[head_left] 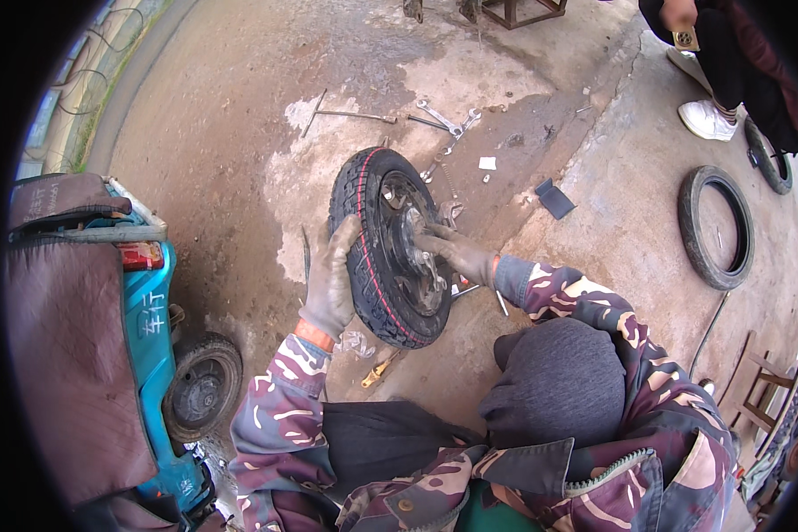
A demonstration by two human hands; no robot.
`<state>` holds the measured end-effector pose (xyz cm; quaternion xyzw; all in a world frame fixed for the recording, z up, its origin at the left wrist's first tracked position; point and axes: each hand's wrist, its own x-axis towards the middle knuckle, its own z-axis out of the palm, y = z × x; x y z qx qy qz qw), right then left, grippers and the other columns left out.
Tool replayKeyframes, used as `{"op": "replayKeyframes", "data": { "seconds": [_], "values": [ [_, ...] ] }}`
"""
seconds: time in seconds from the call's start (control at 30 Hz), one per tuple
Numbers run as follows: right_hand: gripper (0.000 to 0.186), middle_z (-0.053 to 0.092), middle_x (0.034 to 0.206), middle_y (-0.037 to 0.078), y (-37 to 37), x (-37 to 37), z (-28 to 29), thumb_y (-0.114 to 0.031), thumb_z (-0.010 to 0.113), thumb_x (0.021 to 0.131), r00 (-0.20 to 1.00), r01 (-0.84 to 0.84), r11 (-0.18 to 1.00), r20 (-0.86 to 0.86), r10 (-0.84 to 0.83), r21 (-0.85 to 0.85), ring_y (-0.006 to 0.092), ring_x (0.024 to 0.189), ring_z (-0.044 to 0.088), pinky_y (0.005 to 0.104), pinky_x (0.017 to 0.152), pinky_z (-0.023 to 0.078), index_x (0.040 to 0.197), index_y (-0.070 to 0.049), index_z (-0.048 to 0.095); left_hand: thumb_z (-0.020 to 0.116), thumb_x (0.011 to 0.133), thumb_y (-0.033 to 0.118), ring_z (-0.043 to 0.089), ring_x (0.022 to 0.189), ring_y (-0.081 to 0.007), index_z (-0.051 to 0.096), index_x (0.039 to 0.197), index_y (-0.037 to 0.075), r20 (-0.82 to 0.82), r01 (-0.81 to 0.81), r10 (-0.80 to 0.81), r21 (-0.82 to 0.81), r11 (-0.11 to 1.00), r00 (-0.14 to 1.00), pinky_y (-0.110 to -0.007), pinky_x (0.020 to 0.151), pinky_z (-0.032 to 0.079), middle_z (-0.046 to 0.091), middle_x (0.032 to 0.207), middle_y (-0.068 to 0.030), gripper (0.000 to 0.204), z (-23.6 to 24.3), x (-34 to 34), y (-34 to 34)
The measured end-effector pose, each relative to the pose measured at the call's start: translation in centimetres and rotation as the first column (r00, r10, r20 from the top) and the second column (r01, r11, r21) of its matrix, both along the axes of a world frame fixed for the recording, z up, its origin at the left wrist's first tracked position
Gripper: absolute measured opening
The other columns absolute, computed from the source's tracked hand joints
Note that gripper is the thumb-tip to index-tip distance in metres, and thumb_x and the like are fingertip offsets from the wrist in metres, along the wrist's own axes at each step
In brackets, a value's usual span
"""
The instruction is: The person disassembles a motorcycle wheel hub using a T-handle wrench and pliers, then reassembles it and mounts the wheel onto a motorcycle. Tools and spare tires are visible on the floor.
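A small wheel (363,262) with a black knobbly tyre and a red line round its tread stands tilted in front of me. My left hand (331,282), in a dirty pale glove, grips the tyre's left side. From the right, my right hand (461,253), gloved too, reaches to the dark metal hub (410,235) and holds it with the fingers; their tips are partly lost against the hub. Whether the tyre's lower edge touches the floor is hard to tell. A yellow-handled screwdriver (378,371) lies just below the wheel.
Beyond the wheel lie spanners (443,120) and a T-handled bar (350,115). A dark flat case (555,199) and loose tyre (716,228) are on the right. A teal three-wheeler (155,328) stands left. Another person (727,71) is at top right, near a second tyre (768,158).
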<state>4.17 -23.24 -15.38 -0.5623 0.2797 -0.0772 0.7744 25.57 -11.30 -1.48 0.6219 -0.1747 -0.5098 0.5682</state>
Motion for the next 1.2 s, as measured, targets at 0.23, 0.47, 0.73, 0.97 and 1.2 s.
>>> {"op": "replayKeyframes", "data": {
  "seconds": [0.23, 0.47, 0.73, 0.97, 1.2],
  "values": [
    [0.090, 0.043, 0.164, 0.027, -0.2, 0.3, -2.8, -0.047, 0.069, 0.100, 0.988, -0.145, 0.888, -0.018, 0.152, -0.436, 0.0311, 0.149, 0.048, 0.0387, 0.122, 0.042, 0.161, 0.009, 0.036, 0.066, 0.107, 0.039, 0.078, 0.094, -0.0250, 0.070, 0.128, 0.003, -0.349, 0.002, -0.001, 0.001, 1.000, 0.937, -0.039, 0.088, 0.066, 0.078, 0.112, -0.0134, 0.041, 1.1, -0.5, 0.2],
    [0.087, 0.045, 0.163, 0.026, 1.6, -1.5, -1.5, -0.039, 0.071, 0.099, 0.963, 0.091, 0.903, 0.193, -0.186, 0.420, 0.0331, 0.149, 0.048, 0.0399, 0.122, 0.042, 0.163, 0.007, 0.034, 0.071, 0.104, 0.029, 0.069, 0.119, -0.0210, 0.053, 0.148, 0.001, -0.042, 0.153, -0.159, -0.119, 0.981, 0.986, -0.041, 0.106, 0.059, 0.068, 0.135, -0.0121, 0.055, 1.8, -3.7, 0.4],
    [0.104, 0.036, 0.168, 0.030, -1.8, -4.6, 0.1, -0.047, 0.074, 0.095, 0.966, 0.246, 0.960, 0.117, -0.231, -0.133, 0.0375, 0.156, 0.038, 0.0405, 0.128, 0.030, 0.167, 0.007, 0.022, 0.073, 0.102, 0.022, 0.069, 0.121, -0.0228, 0.033, 0.161, 0.001, -0.050, 0.326, -0.342, -0.203, 0.923, 0.938, -0.040, 0.107, 0.058, 0.064, 0.139, -0.0131, 0.074, 4.5, -7.5, -1.6],
    [0.110, 0.053, 0.154, 0.027, -6.2, -5.4, 1.1, -0.034, 0.083, 0.090, 0.915, 0.390, 0.918, 0.143, -0.377, -0.076, 0.0322, 0.143, 0.052, 0.0391, 0.122, 0.040, 0.167, 0.008, 0.018, 0.081, 0.095, 0.010, 0.069, 0.118, -0.0245, -0.013, 0.170, 0.004, -0.152, 0.294, -0.329, -0.214, 0.931, 0.932, -0.039, 0.106, 0.057, 0.065, 0.129, -0.0177, 0.120, 0.1, -6.8, -4.0],
    [0.123, 0.044, 0.162, 0.030, -6.9, -4.2, -1.8, -0.045, 0.089, 0.082, 0.934, 0.355, 0.902, 0.048, -0.355, -0.244, 0.0366, 0.151, 0.045, 0.0393, 0.126, 0.033, 0.167, 0.009, 0.018, 0.075, 0.098, 0.028, 0.066, 0.129, -0.0282, 0.036, 0.162, -0.001, -0.185, 0.381, -0.419, -0.210, 0.900, 0.889, -0.044, 0.115, 0.052, 0.063, 0.146, -0.0171, 0.080, -1.4, -5.9, -4.0]
  ]
}}
